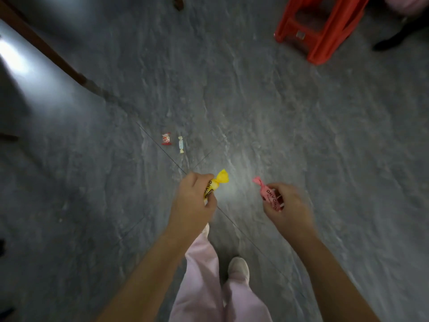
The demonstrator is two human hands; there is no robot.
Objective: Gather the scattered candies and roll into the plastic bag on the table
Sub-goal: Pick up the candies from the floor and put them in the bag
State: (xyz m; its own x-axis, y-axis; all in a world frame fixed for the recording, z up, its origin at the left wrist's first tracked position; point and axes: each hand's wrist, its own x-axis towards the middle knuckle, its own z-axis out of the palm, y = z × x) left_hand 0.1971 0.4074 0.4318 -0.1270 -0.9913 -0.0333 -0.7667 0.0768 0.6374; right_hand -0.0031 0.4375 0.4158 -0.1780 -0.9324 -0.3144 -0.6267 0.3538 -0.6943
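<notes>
My left hand (193, 201) is closed around a yellow wrapped candy (217, 183), whose twisted end sticks out past my fingers. In my right hand (287, 205) I grip a pink wrapped candy (267, 192) with dark lettering. Two more sweets lie on the grey floor ahead of my left hand: a small red-and-white candy (166, 138) and, just right of it, a pale white-and-yellow twisted candy (181, 144). No plastic bag or table top is in view.
A red plastic stool (318, 29) stands at the far right. A dark wooden leg (46, 49) slants across the upper left. My pink trousers (209, 287) and a white shoe (239, 268) are below. Another person's dark shoe (390, 43) is beside the stool.
</notes>
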